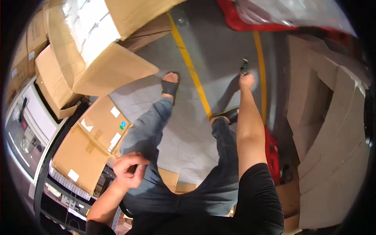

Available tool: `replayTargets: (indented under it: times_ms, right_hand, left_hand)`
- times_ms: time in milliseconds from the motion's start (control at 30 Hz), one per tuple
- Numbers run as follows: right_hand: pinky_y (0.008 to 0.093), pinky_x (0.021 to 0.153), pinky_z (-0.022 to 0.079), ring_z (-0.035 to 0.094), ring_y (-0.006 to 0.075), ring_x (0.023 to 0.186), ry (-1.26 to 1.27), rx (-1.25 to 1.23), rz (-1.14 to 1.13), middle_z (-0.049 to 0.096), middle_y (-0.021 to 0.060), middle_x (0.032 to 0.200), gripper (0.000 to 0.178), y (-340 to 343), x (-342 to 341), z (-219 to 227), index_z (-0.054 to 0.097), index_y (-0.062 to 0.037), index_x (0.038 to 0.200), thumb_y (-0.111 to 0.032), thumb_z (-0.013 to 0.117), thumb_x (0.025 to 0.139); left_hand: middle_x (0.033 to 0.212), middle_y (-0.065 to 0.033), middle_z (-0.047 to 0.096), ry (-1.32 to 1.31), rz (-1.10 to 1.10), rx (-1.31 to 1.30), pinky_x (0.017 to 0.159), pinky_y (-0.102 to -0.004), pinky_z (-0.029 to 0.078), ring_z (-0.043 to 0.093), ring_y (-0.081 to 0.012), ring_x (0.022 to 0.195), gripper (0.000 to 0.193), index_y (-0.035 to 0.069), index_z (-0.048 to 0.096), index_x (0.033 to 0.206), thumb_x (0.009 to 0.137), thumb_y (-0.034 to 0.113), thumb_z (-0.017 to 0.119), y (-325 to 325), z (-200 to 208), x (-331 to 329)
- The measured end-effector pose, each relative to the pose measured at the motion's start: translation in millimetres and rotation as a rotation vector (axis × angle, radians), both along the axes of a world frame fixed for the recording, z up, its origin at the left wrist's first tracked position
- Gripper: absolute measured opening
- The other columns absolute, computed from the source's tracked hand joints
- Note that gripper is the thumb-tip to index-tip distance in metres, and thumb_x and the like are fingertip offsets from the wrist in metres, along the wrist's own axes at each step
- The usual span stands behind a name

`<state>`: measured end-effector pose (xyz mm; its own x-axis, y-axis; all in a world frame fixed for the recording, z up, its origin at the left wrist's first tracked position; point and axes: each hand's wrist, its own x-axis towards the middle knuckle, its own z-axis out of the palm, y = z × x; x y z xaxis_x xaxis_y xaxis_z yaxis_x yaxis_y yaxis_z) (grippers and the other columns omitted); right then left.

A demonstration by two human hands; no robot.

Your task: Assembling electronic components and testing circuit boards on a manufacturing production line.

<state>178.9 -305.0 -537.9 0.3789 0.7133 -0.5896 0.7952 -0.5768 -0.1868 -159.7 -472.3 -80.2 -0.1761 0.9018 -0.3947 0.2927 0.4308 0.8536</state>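
My right arm stretches far forward over the grey floor, and my right hand (246, 80) is closed around the lower end of a small dark green, bristly-looking object with a pale tip (244, 65). Its exact kind is too small to make out. Above my left thigh, my left hand (130, 169) is curled, its fingers bent toward the thumb with a dark gap between them. Nothing shows in that hand. A closed cardboard box (92, 143) with white labels sits just beyond it, on the left.
An open cardboard carton (113, 70) with spread flaps stands at upper left. Yellow lines (192, 70) run along the floor. A red-edged item under clear plastic (250, 25) is at upper right, large cardboard (333, 149) at right. A shelf rack (39, 188) stands left.
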Motion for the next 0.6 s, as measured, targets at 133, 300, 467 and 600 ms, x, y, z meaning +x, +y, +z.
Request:
replayTargets:
  times_ms: [133,300,467,600]
  right_hand:
    - [0.0359,0.068,0.054,0.068,0.0189,0.073,0.846,0.068,-0.642,0.067,0.0102,0.08,0.016,-7,12,79,0.058,-0.0019,0.088,-0.016,0.063,0.093]
    - [0.033,0.066,0.049,0.059,0.0182,0.069,0.549,0.302,0.217,0.061,0.0071,0.076,0.02,-71,-23,427,0.062,-0.0023,0.101,-0.02,0.06,0.092]
    - [0.0336,0.067,0.05,0.061,0.0245,0.07,0.784,0.368,0.012,0.06,0.0142,0.083,0.023,-109,64,767,0.066,-0.0033,0.11,-0.006,0.058,0.089]
    - [0.0304,0.073,0.05,0.062,0.0199,0.082,0.597,0.62,-0.003,0.064,0.0114,0.095,0.029,-106,131,896,0.066,-0.0062,0.115,-0.007,0.064,0.086]
  left_hand:
    - [0.068,-0.0034,0.061,0.014,-0.103,-0.164,0.053,-0.0236,0.042,0.054,-0.0094,0.057,0.011,0.0,0.065,0.089,0.082,-0.007,0.061,22,-7,43]
    - [0.093,-0.0025,0.059,-0.381,0.118,-0.305,0.064,-0.0215,0.045,0.055,-0.008,0.076,0.037,0.002,0.052,0.129,0.096,0.015,0.061,6,34,74]
    - [0.097,-0.0083,0.062,-0.651,-0.168,-0.1,0.069,-0.0269,0.053,0.062,-0.0147,0.08,0.044,0.0,0.047,0.134,0.096,0.018,0.061,74,281,197]
    - [0.094,-0.0071,0.066,-0.463,-0.485,0.121,0.067,-0.0248,0.052,0.062,-0.0104,0.081,0.013,-0.004,0.067,0.1,0.092,0.004,0.064,132,397,281]
